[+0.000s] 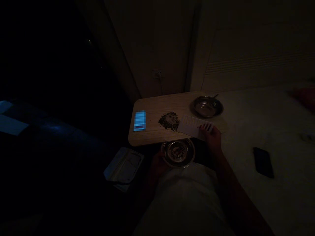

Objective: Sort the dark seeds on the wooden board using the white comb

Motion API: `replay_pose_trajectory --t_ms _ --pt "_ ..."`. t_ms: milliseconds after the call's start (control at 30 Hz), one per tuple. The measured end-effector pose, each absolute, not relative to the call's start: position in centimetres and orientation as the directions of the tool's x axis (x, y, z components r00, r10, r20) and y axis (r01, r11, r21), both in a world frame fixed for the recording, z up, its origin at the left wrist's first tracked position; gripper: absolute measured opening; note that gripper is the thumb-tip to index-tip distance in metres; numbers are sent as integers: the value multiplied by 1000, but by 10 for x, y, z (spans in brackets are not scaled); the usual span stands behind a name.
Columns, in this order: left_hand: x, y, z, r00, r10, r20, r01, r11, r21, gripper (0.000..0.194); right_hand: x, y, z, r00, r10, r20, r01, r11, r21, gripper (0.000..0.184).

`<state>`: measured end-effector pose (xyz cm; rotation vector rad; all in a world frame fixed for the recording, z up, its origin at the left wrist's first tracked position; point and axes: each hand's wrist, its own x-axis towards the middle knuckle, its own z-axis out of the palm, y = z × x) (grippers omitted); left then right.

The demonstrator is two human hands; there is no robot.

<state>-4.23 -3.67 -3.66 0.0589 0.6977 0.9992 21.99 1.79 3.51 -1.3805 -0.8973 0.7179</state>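
Observation:
In the dim head view, my right hand (213, 139) is closed on the right end of a pale flat card (190, 127) with dark slots or stripes near the grip. The card's left edge lies at a pile of small dark grains (169, 121) on a wooden tabletop (152, 136). Low at the table's front edge, my left hand (159, 162) grips the left rim of a round metal bowl (191, 160). Some dark grains or reflections show in its bottom; I cannot tell which.
A second metal bowl (208, 107), with a thin handle sticking out behind, stands at the table's back right. A lit screen (139, 121) lies at the left end. A dark phone (263, 162) rests on the pale surface at right. A whitish box-like object (124, 167) is below left.

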Motion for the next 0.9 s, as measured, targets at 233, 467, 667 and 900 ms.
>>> replay_pose_trajectory --t_ms 233,467,667,900 --pt "-40 -37 -33 320 800 -507 -773 530 349 37 224 16 38 526 842 118 76 92 -993 32" --pt "-41 -37 -31 335 770 -543 -762 561 325 38 221 15 38 502 856 126 98 88 -991 31" --pt "-40 -37 -31 307 786 -537 -764 540 353 31 218 15 38 494 859 135 102 96 -990 33" --pt "-39 -36 -35 333 796 -506 -766 541 347 37 219 15 39 488 865 115 93 80 -992 31"
